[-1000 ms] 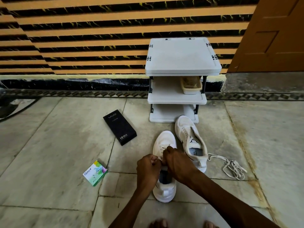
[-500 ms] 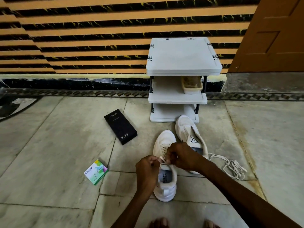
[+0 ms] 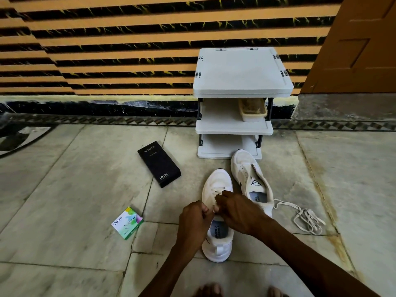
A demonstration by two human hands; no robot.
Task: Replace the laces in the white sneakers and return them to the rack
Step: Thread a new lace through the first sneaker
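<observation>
Two white sneakers stand on the stone floor in front of a white three-shelf rack [image 3: 242,69]. The near sneaker [image 3: 217,243] points away from me; my left hand [image 3: 196,221] and my right hand [image 3: 240,211] meet over its lacing area, both with fingers curled and pinching its lace. The fingers hide most of the lace. The far sneaker [image 3: 250,179] sits just to the right with an open tongue and bare eyelets. A loose cream lace [image 3: 304,215] lies tangled on the floor to its right.
A black phone box [image 3: 159,163] lies left of the sneakers and a small green Odonil box [image 3: 127,222] nearer me. A beige tray [image 3: 252,109] sits on the rack's middle shelf. A striped wall runs behind, an orange door [image 3: 353,43] at right. My toes [image 3: 209,291] show at the bottom.
My right hand has shifted forward and up along the near sneaker's lacing, uncovering the insole. My left hand stays at the lace beside it. The sneakers and loose lace have not moved.
</observation>
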